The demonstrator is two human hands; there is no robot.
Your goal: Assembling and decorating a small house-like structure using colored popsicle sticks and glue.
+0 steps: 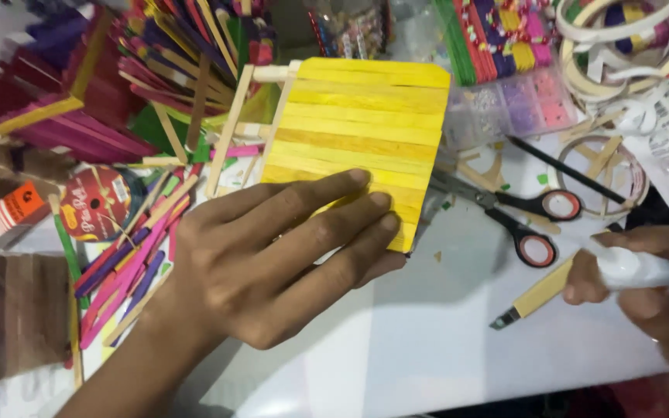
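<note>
A yellow panel made of flat craft sticks laid side by side lies on the white table. My left hand rests flat on its near edge, fingers spread across the lowest sticks and pressing it down. My right hand is at the right edge, closed around a white glue bottle whose tip points left. The bottle is apart from the panel.
Black scissors with red-ringed handles lie right of the panel, with a yellow box cutter below them. Loose coloured sticks lie left. Stick structures, tape rolls, a bead box and a ribbon spool crowd the back.
</note>
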